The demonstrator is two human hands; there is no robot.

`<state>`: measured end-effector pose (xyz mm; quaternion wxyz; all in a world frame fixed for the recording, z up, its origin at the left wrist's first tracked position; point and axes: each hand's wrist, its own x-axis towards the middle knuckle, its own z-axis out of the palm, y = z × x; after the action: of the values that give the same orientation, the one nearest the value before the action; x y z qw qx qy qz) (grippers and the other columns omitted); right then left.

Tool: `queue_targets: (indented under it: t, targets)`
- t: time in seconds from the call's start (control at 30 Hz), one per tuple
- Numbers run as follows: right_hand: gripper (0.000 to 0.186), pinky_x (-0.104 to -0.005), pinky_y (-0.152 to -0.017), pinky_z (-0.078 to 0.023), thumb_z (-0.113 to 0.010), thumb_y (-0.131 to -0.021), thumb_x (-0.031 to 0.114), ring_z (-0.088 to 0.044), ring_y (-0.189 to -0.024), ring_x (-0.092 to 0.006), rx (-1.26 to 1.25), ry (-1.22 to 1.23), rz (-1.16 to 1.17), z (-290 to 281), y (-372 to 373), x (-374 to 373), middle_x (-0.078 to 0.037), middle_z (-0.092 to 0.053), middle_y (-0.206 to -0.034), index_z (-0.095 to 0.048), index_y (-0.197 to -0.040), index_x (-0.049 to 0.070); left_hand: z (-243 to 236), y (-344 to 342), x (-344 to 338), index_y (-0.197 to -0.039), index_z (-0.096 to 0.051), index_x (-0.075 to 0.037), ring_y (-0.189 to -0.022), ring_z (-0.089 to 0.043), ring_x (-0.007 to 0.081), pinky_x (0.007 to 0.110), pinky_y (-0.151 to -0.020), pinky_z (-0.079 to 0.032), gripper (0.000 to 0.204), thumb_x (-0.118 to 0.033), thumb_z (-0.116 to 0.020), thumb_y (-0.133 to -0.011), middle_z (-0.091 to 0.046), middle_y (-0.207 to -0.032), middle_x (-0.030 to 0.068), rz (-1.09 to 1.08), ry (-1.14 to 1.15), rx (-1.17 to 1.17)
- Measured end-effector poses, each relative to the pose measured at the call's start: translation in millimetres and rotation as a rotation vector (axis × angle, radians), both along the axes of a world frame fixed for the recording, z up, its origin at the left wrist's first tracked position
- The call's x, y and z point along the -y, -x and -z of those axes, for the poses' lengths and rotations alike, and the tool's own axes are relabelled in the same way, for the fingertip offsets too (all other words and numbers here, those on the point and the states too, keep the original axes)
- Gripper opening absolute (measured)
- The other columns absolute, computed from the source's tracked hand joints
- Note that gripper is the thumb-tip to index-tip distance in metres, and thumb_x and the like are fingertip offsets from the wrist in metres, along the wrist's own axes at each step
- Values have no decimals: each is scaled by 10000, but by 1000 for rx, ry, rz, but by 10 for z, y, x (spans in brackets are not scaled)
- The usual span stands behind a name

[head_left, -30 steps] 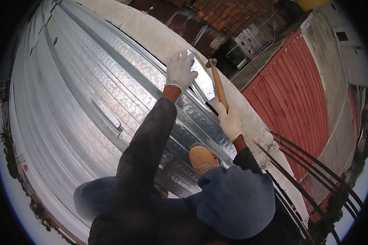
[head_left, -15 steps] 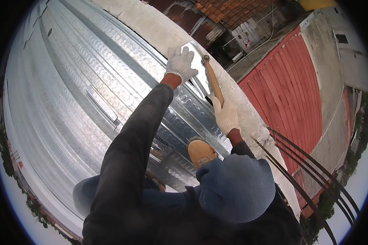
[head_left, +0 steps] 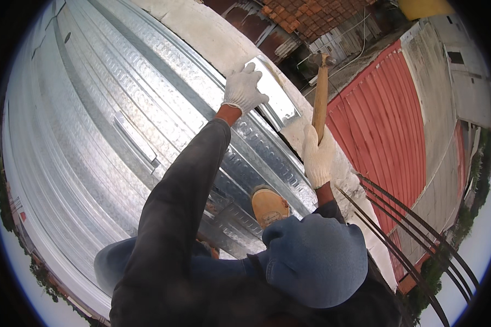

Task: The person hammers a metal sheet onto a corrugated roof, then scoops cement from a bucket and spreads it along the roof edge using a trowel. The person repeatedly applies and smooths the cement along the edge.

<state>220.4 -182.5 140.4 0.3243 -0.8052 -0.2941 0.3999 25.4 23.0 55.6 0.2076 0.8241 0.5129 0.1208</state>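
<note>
Fingers of the left hand (head_left: 244, 90) are spread apart at the edge of the bright strip (head_left: 278, 94), which lies at their 3 o'clock beside the wall (head_left: 215, 41). Right-hand (head_left: 317, 158) fingers are clamped round the hammer (head_left: 321, 103), its head at 12 o'clock, apart from the strip. Hammering seems the step in hand; a blow would call for a swing toward 8 o'clock, missing the left fingers.

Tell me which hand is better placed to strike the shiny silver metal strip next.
Probably the right: the white-gloved right hand grips the wooden-handled hammer, its head clear of the shiny silver metal strip. The white-gloved left hand holds no tool, fingers spread at the strip's left edge.
</note>
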Motion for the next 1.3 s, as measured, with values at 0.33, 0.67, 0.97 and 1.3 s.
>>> queue_targets:
  t: [0.33, 0.67, 0.97, 1.3]
  targets:
    - [400, -400, -747, -553, -811, -984, 381, -721, -767, -195, -75, -4, 170, 740, 28, -265, -83, -754, -824, -742, -1065, -5, -31, -11, -405, -1110, -814, -33, -1071, -761, 410, 504, -998, -604, 665, -535, -966, -702, -793, -1110, 193, -211, 149, -62]
    - [382, -407, -839, -555, -823, -983, 344, -729, -910, -229, 107, -29, 273, 705, -403, 38, -104, -732, -897, -729, -1118, 0, 493, -95, -149, -1304, -737, 99, -1025, -742, 225, 408, -915, -596, 670, -378, -912, -866, -803, -1134, 200, -132, 534, 456]
    - [486, -470, -743, -566, -805, -1043, 388, -768, -816, -326, 154, 162, 159, 40, -191, 1013, -211, -739, -890, -699, -1215, -54, 407, -320, -51, -1333, -764, 90, -1143, -794, 416, 471, -1007, -609, 768, -490, -848, -836, -819, -1216, 302, -6, 519, 3]
    - [430, -459, -714, -569, -699, -1137, 357, -738, -747, -326, 298, 38, 173, 33, -61, 1391, -204, -696, -786, -668, -1235, -61, 393, -325, 6, -1267, -808, 39, -1157, -786, 453, 499, -1015, -600, 784, -590, -864, -803, -823, -1200, 303, -65, 435, -24]
